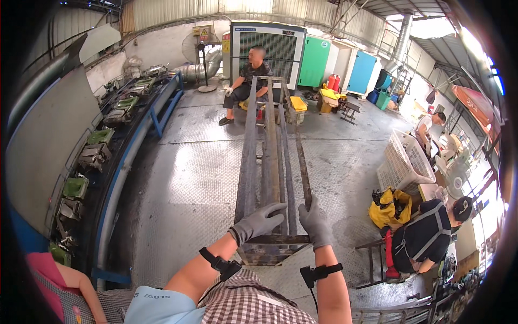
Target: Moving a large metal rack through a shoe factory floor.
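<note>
At far left, a blue-framed bench (pixel 141 125) carries a row of green and grey metal fixtures (pixel 75 187). Below it, at the lower edge, a person in a pink sleeve (pixel 46 270) stands close by. Beyond the bench, a co-worker (pixel 253 73) sits beside the far end of the long steel frame (pixel 249 162), in front of a grilled air cooler (pixel 288 48). The frame, a set of parallel dark rails, runs along the middle of the view, from that co-worker to the wearer's hands, above the patterned metal floor (pixel 194 178). The left hand (pixel 258 222), in a grey glove, lies across its near left portion, fingers partly curled over the rails; whether they are fully clenched cannot be told. A dark crossbar (pixel 275 239) spans the near end between the wrists. The right hand (pixel 317 224), likewise gloved, grasps the near end of the slender outer rail (pixel 302 167), thumb on one side and fingers on the other. Farther right lie a yellow bag (pixel 380 217) with dark contents, a white plastic crate (pixel 396 164) and a stooping worker in a dark shirt (pixel 426 232).
</note>
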